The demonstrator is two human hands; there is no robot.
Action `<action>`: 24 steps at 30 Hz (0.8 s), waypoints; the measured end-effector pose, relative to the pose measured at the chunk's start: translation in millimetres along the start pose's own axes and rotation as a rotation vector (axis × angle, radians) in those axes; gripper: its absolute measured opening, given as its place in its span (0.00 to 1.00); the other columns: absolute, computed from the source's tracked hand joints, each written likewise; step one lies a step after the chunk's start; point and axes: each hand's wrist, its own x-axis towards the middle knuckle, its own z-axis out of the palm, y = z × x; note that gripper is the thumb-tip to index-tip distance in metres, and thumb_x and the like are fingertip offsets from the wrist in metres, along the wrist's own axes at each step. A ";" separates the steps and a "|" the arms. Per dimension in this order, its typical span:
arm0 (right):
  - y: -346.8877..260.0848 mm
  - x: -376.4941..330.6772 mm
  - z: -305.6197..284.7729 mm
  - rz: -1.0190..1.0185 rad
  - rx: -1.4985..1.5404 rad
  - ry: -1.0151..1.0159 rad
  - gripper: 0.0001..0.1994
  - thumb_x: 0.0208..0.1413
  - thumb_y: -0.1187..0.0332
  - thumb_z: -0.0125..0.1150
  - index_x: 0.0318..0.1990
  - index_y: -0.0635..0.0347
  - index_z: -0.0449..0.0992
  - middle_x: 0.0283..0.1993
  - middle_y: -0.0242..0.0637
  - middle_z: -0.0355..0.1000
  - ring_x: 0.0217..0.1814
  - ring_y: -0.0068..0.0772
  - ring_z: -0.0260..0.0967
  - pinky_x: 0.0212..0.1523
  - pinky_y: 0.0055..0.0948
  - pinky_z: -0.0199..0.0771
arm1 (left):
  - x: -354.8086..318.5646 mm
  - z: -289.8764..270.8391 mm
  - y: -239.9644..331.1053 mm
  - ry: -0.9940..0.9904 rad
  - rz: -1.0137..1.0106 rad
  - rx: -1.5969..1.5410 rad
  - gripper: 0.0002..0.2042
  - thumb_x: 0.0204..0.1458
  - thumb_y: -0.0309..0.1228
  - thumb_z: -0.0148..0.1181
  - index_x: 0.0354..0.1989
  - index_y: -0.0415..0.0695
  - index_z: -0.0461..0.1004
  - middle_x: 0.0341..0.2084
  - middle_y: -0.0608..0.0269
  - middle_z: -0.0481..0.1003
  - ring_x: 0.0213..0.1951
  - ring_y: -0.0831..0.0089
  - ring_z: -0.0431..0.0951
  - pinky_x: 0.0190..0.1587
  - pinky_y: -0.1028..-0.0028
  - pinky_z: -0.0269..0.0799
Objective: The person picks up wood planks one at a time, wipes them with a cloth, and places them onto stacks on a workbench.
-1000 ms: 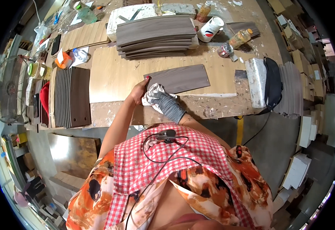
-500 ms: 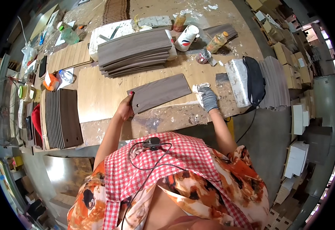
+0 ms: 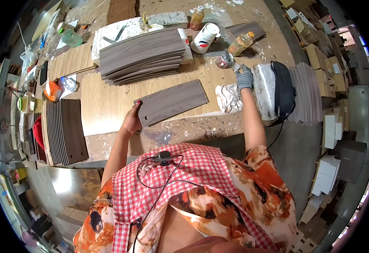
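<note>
My left hand [image 3: 132,119] grips the near-left end of a grey-brown wood-grain board [image 3: 172,102], with the thumb on top beside a small round hole. The board lies at a slant over the worktable. My right hand [image 3: 244,78], in a grey knit glove, reaches out with its fingers apart. Just beyond its fingertips, a small flat pale piece [image 3: 236,66], its kind unclear, rests against a small can [image 3: 224,60]. A crumpled white rag [image 3: 228,98] lies on the table by my right wrist.
Stacked grey-brown boards [image 3: 142,55] stand behind, with more boards [image 3: 66,130] at left. White cup [image 3: 204,38] and bottles [image 3: 241,43] stand at the back. At right are a white-wrapped block [image 3: 264,90], a black pouch [image 3: 282,89] and thin boards [image 3: 306,92].
My right hand has let go of the white rag and moved away from me toward the small can. My left hand still holds the board, which has shifted slightly left in view.
</note>
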 end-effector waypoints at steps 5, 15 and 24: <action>18.3 19.8 33.6 -0.158 -0.211 -0.084 0.16 0.46 0.64 0.62 0.44 0.52 0.79 0.44 0.45 0.76 0.45 0.53 0.73 0.48 0.47 0.74 | 23.8 -35.4 -9.0 -0.178 -0.053 -0.049 0.28 0.65 0.52 0.43 0.65 0.44 0.62 0.61 0.58 0.67 0.61 0.64 0.68 0.64 0.63 0.59; -123.0 -75.5 -33.2 0.119 0.931 0.183 0.13 0.58 0.73 0.62 0.50 0.60 0.77 0.52 0.39 0.74 0.49 0.35 0.74 0.52 0.32 0.74 | -9.3 -8.6 6.5 -0.049 -0.017 -0.232 0.21 0.66 0.47 0.44 0.56 0.44 0.69 0.47 0.63 0.78 0.42 0.74 0.79 0.44 0.75 0.75; -307.3 -225.1 -28.5 -0.369 0.816 -0.925 0.24 0.43 0.81 0.64 0.53 0.56 0.76 0.55 0.39 0.68 0.60 0.41 0.65 0.63 0.33 0.69 | -18.2 -2.1 19.1 -0.172 -0.012 0.025 0.14 0.62 0.40 0.55 0.37 0.40 0.75 0.19 0.69 0.74 0.17 0.84 0.67 0.17 0.80 0.58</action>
